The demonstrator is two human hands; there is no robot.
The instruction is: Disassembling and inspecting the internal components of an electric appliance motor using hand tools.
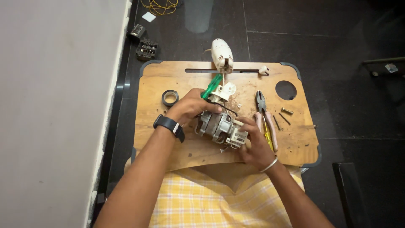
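Observation:
A small electric motor (216, 125) with a metal core and white plastic end pieces lies on a wooden lap table (160, 126). My left hand (190, 105), with a black band on the wrist, grips a green-handled screwdriver (212, 85) and rests on the motor's far end. My right hand (255, 141), with a silver bangle on the wrist, holds the motor's near end by its white plastic block (237, 137). A white plastic part (223, 90) sits at the motor's far end, beside the screwdriver.
Pliers (265, 115) with pink grips and a yellow screwdriver (267, 135) lie right of the motor, with loose screws (282, 116) beyond. A roll of black tape (170, 98) lies at left. A white appliance housing (222, 55) rests at the table's far edge. A white wall (55, 105) stands at left.

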